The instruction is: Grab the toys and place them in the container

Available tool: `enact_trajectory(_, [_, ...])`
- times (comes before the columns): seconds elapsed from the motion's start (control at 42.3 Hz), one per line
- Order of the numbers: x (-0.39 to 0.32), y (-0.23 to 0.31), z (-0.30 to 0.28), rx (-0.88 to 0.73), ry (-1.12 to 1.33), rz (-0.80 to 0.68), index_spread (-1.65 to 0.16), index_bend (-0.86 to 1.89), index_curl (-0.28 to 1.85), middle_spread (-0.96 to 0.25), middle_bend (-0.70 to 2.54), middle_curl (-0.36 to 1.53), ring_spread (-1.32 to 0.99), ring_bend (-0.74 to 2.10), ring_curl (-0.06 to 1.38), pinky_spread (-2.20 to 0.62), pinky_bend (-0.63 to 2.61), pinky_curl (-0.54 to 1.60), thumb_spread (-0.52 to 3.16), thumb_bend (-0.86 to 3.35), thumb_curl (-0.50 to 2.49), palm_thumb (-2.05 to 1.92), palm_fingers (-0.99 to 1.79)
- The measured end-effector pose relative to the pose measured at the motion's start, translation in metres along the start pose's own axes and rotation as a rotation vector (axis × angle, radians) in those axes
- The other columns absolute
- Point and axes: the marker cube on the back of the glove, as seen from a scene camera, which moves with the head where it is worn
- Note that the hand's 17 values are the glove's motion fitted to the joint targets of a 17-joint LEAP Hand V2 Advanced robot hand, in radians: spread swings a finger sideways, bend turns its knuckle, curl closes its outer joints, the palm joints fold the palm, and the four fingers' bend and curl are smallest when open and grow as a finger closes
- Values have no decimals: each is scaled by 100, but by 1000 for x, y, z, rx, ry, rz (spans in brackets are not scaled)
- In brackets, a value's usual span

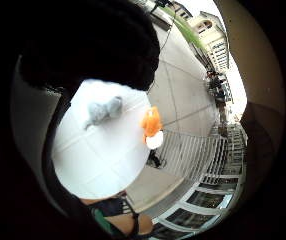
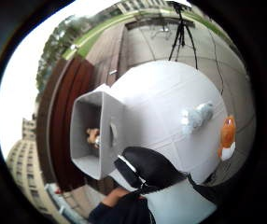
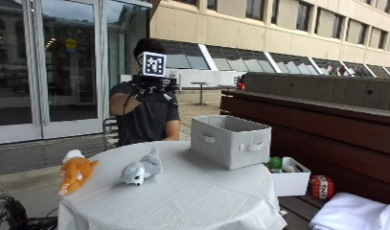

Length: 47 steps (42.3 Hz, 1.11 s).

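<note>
The gloved right hand is raised at upper centre of the outside view, holding nothing, its finger state impossible to tell. The grey toy and orange toy lie at lower left on the table, the container right of centre; reaching down for the grey toy looks next

A person stands upright with the gloved right hand raised to face height, elbow bent and pointing outward; its finger pose cannot be made out
</note>
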Motion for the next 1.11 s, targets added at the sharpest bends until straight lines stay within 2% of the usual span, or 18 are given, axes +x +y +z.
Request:
enact_trajectory(0.165, [44, -11, 65, -82, -59, 39, -28, 5, 12, -4, 18, 43, 1, 42, 22, 7, 121, 37, 92, -6, 32, -6, -24])
enact_trajectory(0.331, [59, -18, 132, -142, -63, 94, -28, 5, 11, -4, 17, 41, 2, 38, 22, 7, 119, 36, 91, -6, 31, -5, -23])
enact_trajectory(0.472, [67, -20, 192, -287, -34, 118, -28, 5, 10, -3, 17, 40, 2, 35, 22, 8, 118, 35, 90, -5, 30, -4, -23])
enact_trajectory(0.591, [71, -19, 221, -395, -67, 162, -28, 8, 11, -1, 7, 35, 2, 30, 22, 6, 129, 37, 96, 4, 32, 10, -25])
enact_trajectory(0.756, [71, -6, 239, -402, -62, 166, -28, 9, 12, 0, 5, 28, 2, 41, 26, -3, 143, 40, 104, 9, 34, 26, -16])
enact_trajectory(0.85, [69, -2, 239, -395, -37, 170, -28, 5, 10, 1, 3, 23, -3, 77, 35, -21, 157, 42, 110, 21, 38, 47, 16])
enact_trajectory(0.921, [68, 1, 237, -389, -51, 178, -29, 16, 11, -2, 8, 21, -16, 101, 39, -30, 148, 38, 114, 28, 42, 59, 41])
enact_trajectory(0.945, [68, 1, 236, -384, -59, 184, -29, 16, 12, -2, 8, 21, -18, 103, 39, -31, 148, 38, 115, 29, 42, 60, 41])
enact_trajectory(1.039, [70, 3, 233, -339, -85, 211, -29, 48, 21, -9, 19, 23, -29, 99, 40, -38, 129, 33, 109, 30, 46, 66, 69])
enact_trajectory(1.11, [70, 1, 231, -284, -73, 236, -27, 62, 27, -12, 18, 23, -35, 94, 40, -41, 121, 32, 103, 29, 49, 70, 76])
